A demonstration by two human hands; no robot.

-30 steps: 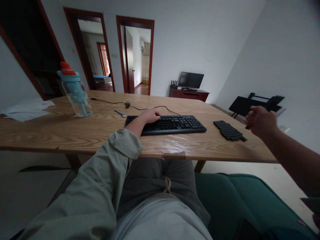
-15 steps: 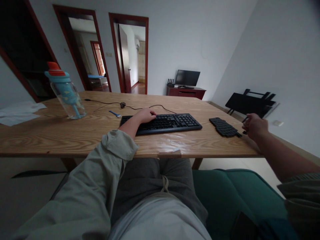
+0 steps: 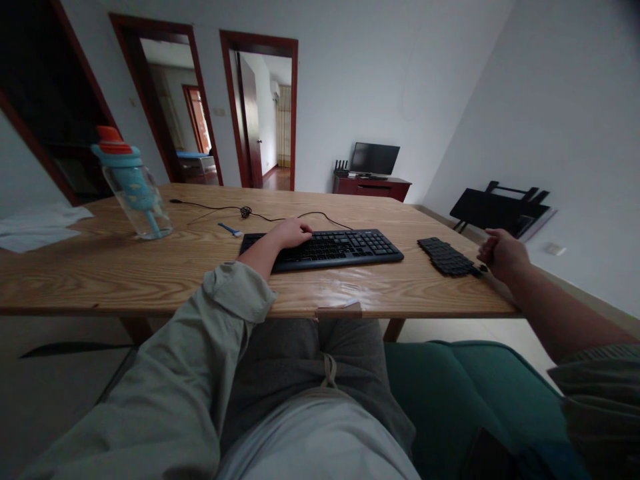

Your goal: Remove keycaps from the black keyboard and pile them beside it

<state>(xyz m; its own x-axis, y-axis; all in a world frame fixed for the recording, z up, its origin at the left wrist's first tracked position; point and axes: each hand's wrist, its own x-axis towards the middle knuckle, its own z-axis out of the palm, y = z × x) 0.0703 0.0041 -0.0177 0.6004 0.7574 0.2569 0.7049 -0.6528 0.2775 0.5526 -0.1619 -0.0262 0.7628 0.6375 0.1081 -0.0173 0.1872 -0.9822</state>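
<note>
My left hand rests on the left end of a black keyboard, fingers lying loosely over the keys and holding nothing. My right hand is curled closed at the table's right end. It sits right beside a flat patch of loose black keycaps. A small dark piece pokes out under its fingers, and I cannot make out what it is. The keyboard's cable runs back across the wooden table.
A clear water bottle with a blue and orange lid stands at the left. White paper lies at the far left and a small blue item behind the keyboard. A folded black chair leans on the right wall. I sit on a green seat.
My right hand came down from mid-air to the table edge beside the keycaps. The view shifted slightly left. My left hand stayed on the keyboard.
</note>
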